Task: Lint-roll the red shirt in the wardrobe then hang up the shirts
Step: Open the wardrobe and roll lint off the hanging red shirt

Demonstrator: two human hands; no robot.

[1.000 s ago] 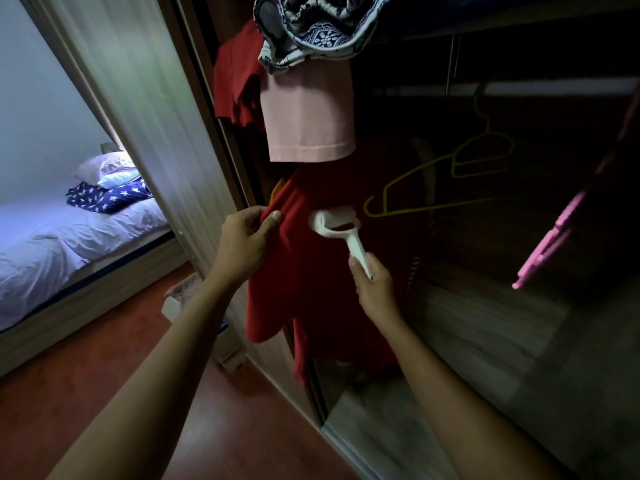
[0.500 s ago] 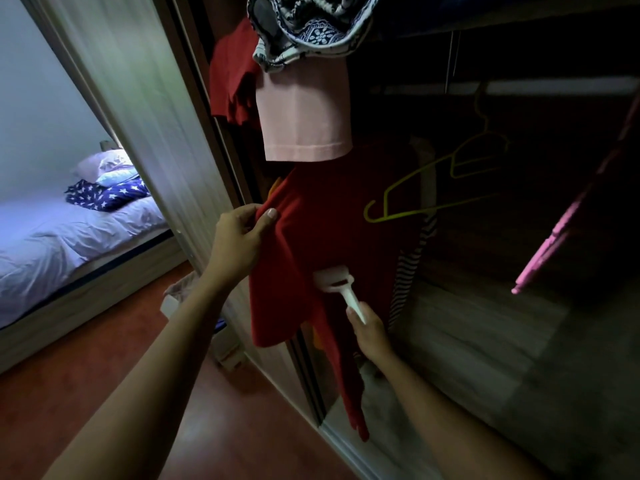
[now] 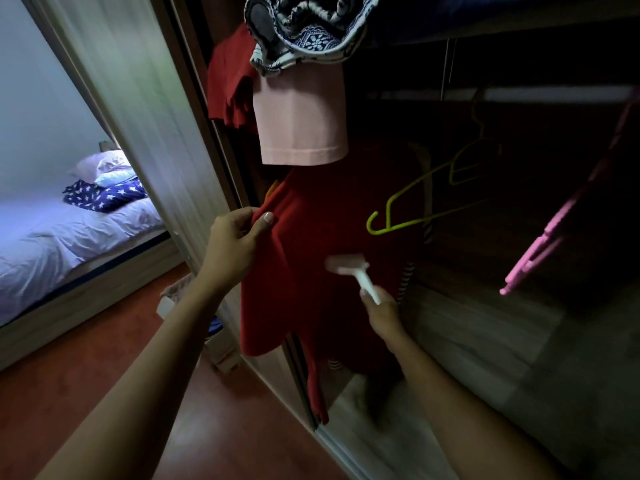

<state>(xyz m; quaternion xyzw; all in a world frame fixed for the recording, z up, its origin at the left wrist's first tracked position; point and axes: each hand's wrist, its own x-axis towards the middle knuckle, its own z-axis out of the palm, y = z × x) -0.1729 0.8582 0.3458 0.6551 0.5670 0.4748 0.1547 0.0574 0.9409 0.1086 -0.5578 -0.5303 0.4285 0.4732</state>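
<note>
A red shirt [image 3: 311,237] hangs in the open wardrobe, below a pink garment [image 3: 301,126]. My left hand [image 3: 235,244] pinches the shirt's left edge and holds it out taut. My right hand [image 3: 381,313] grips the handle of a white lint roller [image 3: 348,266], whose head lies against the shirt's lower middle. An empty yellow-green hanger [image 3: 415,209] hangs just right of the shirt, and a pink hanger [image 3: 540,251] hangs further right.
A patterned cloth [image 3: 311,32] and another red garment [image 3: 228,84] spill from the shelf above. The wardrobe's sliding door [image 3: 138,116] stands to the left. A bed [image 3: 69,237] with pillows lies beyond it. A small white basket [image 3: 176,296] sits on the red floor.
The lint roller went down the shirt from chest height, then came back up a little. My left hand kept its hold on the shirt's edge.
</note>
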